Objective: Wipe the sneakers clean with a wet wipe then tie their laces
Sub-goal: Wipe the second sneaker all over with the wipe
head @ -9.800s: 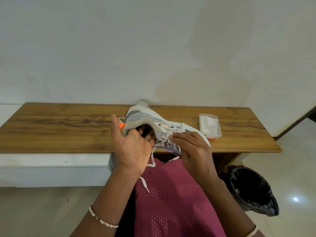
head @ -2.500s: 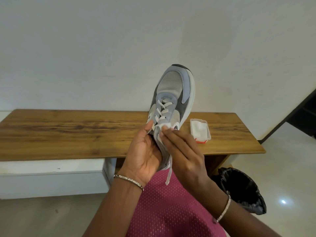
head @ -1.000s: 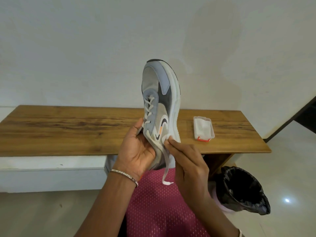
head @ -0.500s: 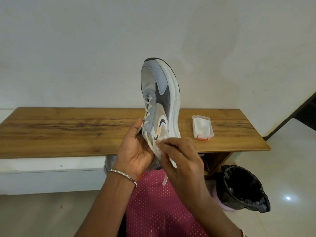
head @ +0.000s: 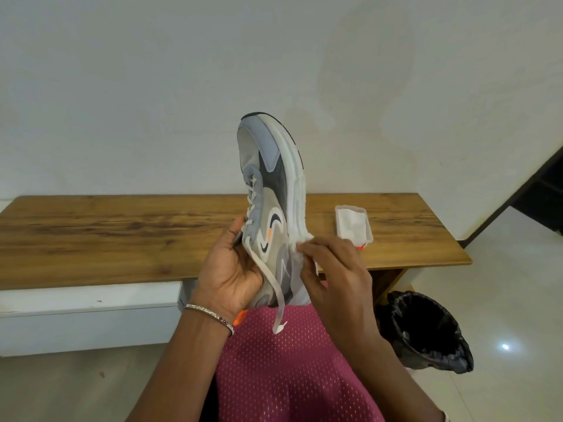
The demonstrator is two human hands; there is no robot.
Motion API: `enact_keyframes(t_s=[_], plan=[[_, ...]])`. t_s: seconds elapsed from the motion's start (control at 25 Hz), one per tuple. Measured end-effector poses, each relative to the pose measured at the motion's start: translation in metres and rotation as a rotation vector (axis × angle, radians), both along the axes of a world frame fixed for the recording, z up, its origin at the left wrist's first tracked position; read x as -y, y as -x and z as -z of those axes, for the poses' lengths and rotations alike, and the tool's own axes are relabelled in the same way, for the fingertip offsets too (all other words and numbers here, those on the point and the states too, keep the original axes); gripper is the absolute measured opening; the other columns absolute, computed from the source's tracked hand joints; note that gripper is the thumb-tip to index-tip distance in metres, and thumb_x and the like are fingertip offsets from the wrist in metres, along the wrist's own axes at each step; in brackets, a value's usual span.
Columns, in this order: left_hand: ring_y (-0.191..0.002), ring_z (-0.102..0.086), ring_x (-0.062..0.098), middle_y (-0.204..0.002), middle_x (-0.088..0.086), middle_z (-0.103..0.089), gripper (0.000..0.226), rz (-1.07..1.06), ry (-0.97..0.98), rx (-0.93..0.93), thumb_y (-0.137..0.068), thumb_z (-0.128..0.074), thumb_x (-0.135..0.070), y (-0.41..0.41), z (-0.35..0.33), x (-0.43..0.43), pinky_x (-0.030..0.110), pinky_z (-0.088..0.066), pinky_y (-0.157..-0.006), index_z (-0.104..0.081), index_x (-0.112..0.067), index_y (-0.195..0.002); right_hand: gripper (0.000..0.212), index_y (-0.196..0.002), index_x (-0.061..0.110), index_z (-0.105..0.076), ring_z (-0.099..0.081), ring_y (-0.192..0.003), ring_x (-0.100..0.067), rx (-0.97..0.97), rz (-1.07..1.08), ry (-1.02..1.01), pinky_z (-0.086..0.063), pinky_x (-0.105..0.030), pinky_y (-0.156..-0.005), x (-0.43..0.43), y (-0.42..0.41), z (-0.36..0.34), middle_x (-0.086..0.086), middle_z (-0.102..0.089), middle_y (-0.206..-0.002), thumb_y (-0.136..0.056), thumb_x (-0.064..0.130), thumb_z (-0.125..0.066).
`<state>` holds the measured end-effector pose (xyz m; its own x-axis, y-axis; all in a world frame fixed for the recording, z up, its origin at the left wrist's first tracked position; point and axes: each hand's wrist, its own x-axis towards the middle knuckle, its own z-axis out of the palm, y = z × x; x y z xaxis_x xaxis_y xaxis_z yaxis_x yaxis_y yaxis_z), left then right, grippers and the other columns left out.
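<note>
A grey and white sneaker stands toe-up in front of me, its white sole turned to the right. My left hand grips it at the heel end, thumb by the tongue. A loose white lace hangs down past my palm. My right hand pinches a white wet wipe against the sole's edge near the heel. Only one sneaker is in view.
A wooden bench runs along the white wall. An open tub of wet wipes sits on its right part. A black-lined bin stands on the floor at the right. My lap in maroon mesh fabric lies below the shoe.
My right hand has moved the wipe from the shoe's side panel out to the edge of the white sole. The sneaker has turned slightly, showing more of its side.
</note>
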<state>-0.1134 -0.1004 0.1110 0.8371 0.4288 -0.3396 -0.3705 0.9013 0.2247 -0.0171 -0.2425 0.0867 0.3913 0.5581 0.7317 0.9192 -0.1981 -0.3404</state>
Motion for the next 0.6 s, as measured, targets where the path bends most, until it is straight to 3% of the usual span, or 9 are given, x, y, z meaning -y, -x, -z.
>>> enact_keyframes(t_s=[0.16, 0.32, 0.48, 0.56, 0.6], plan=[[-0.114, -0.066, 0.029, -0.125, 0.016, -0.068, 0.039, 0.006, -0.009, -0.013, -0.096, -0.060, -0.027, -0.001, -0.001, 0.003, 0.050, -0.053, -0.095, -0.065, -0.004, -0.127, 0.012, -0.098, 0.008, -0.074, -0.061, -0.092, -0.014, 0.005, -0.017, 0.000, -0.050, -0.018, -0.080, -0.002, -0.006, -0.005, -0.005, -0.069, -0.100, -0.086, 0.010, -0.071], [-0.107, -0.070, 0.030, -0.123, 0.019, -0.068, 0.039, 0.056, -0.011, 0.006, -0.096, -0.059, -0.026, -0.005, -0.007, 0.011, 0.046, -0.056, -0.091, -0.065, 0.001, -0.125, 0.014, -0.094, 0.003, -0.073, -0.063, -0.087, -0.020, 0.083, 0.036, -0.189, -0.051, -0.023, -0.076, -0.031, -0.022, -0.028, -0.011, -0.069, -0.095, -0.093, 0.014, -0.065], [-0.118, -0.064, 0.028, -0.128, 0.016, -0.066, 0.041, 0.084, -0.022, -0.013, -0.095, -0.059, -0.026, -0.003, -0.007, 0.012, 0.044, -0.055, -0.094, -0.064, -0.002, -0.127, 0.014, -0.096, -0.002, -0.073, -0.064, -0.089, -0.023, 0.111, 0.024, -0.359, -0.054, -0.029, -0.075, -0.050, -0.031, -0.053, -0.014, -0.068, -0.097, -0.095, 0.010, -0.065], [-0.112, -0.067, 0.028, -0.123, 0.016, -0.069, 0.040, 0.087, 0.000, -0.032, -0.092, -0.062, -0.024, -0.003, -0.005, 0.015, 0.045, -0.057, -0.089, -0.066, -0.002, -0.124, 0.010, -0.100, 0.002, -0.072, -0.065, -0.091, -0.018, -0.052, -0.002, -0.405, -0.056, -0.029, -0.077, -0.049, -0.036, -0.069, -0.009, -0.068, -0.101, -0.093, 0.008, -0.066], [-0.109, -0.069, 0.027, -0.121, 0.016, -0.070, 0.040, 0.085, 0.016, -0.038, -0.089, -0.063, -0.023, -0.003, -0.003, 0.017, 0.046, -0.058, -0.086, -0.067, -0.001, -0.122, 0.010, -0.101, 0.006, -0.071, -0.066, -0.094, -0.016, -0.250, -0.029, -0.442, -0.057, -0.029, -0.079, -0.044, -0.040, -0.076, -0.006, -0.069, -0.103, -0.092, 0.007, -0.066]])
